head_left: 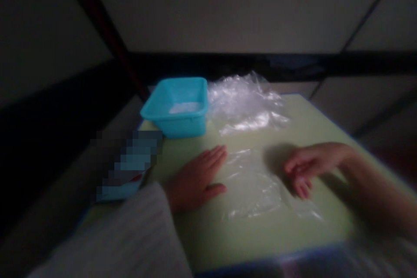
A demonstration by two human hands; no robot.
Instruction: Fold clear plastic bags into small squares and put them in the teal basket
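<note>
A clear plastic bag [252, 186] lies flat on the yellow-green tabletop. My left hand [198, 178] rests at its left edge, palm down, with the fingers stretched out and the thumb apart. At the bag's right side, my right hand [304, 167] has its fingers curled in, and the fingertips point down close to the bag's loose end. Whether a bit of the film is between those fingers I cannot make out; the picture is dim and blurred there.
Beyond my hands, a turquoise plastic basin [185, 126] with something whitish inside stands at the back left. Beside it is a crumpled heap of clear plastic [247, 104]. A pixelated flat object [130, 169] lies at the table's [234, 252] left edge. A wall rises behind.
</note>
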